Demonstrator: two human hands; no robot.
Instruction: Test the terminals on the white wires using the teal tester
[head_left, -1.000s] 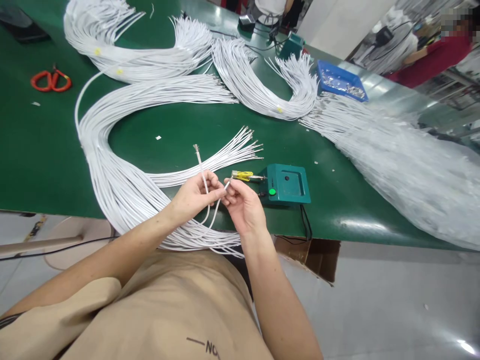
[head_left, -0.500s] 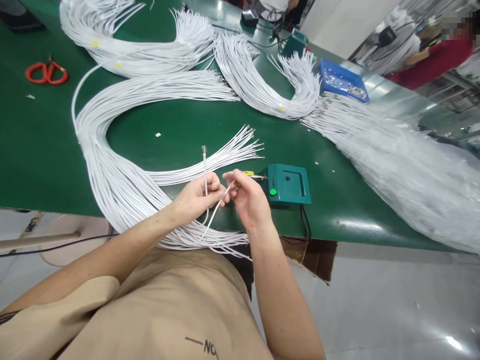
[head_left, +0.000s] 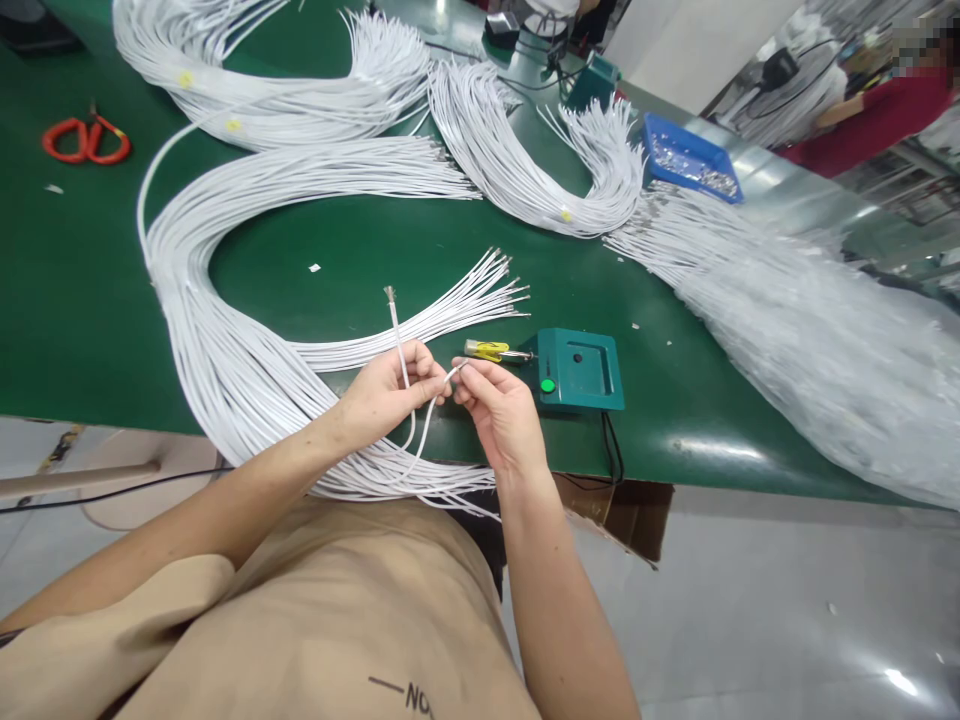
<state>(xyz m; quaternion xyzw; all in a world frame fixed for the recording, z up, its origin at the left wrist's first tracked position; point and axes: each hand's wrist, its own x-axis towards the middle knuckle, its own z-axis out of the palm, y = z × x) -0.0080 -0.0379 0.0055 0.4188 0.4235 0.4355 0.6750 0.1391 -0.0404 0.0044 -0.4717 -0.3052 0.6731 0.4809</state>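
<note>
My left hand (head_left: 386,390) is closed on a thin white cable (head_left: 396,325) whose metal-tipped end sticks up above the fingers. My right hand (head_left: 499,405) pinches the other end of that white cable just beside the left fingertips. Both hands hover over the near edge of the green table (head_left: 75,300). A large looped bundle of white cables (head_left: 217,330) lies to the left, with its stripped ends fanned out behind my hands. A small green tester box (head_left: 577,370) with a green button sits right of my right hand, a yellow-handled probe (head_left: 487,350) lying against it.
More white cable bundles (head_left: 510,160) lie farther back. Orange scissors (head_left: 82,140) rest at the far left. A blue tray of small metal parts (head_left: 686,160) sits at the back right, next to a long pile of bagged cables (head_left: 810,330). A person in red stands at the far right.
My right hand lifted toward the tester, covering the yellow probe, then dropped back. The cable tip above my left hand swayed slightly. The view drifted a little.
</note>
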